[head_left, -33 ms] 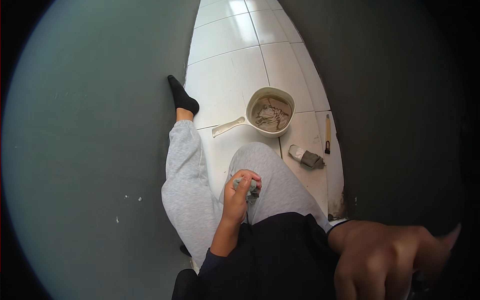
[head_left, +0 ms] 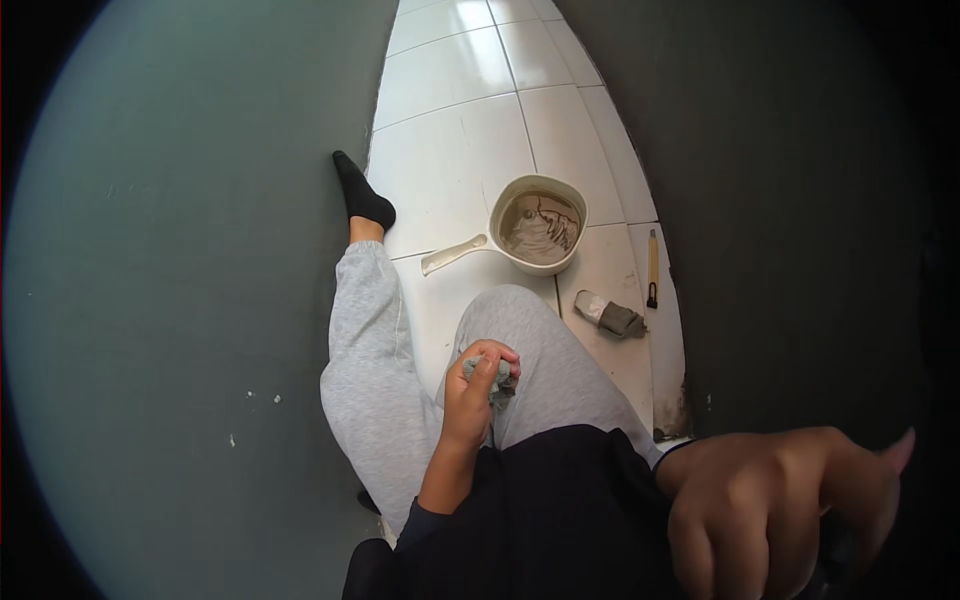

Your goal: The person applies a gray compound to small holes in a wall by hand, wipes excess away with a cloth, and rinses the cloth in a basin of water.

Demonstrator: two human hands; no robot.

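Note:
My left hand (head_left: 480,385) is closed around a grey-green crumpled lump (head_left: 503,381), above my bent right knee. What the lump is made of I cannot tell. Large and close at the lower right, my right hand (head_left: 757,505) has its fingers curled beside the dark wall, with one digit sticking out. Its fingertips are hidden, and a dark shape below them is too dim to name. Beyond my knee, a cream-coloured water dipper (head_left: 541,262) stands on the floor with murky water in it, its handle pointing left.
White floor tiles (head_left: 440,95) run between a grey-green wall (head_left: 190,250) on the left and a dark wall (head_left: 780,230) on the right. A grey lump (head_left: 622,321) in a pale wrapper lies right of my knee. Near the right wall lies a yellow box cutter (head_left: 653,270).
My right hand has shifted slightly, its protruding digit a little higher and further left. The ripples in the dipper look different. My left hand keeps its grip on the lump.

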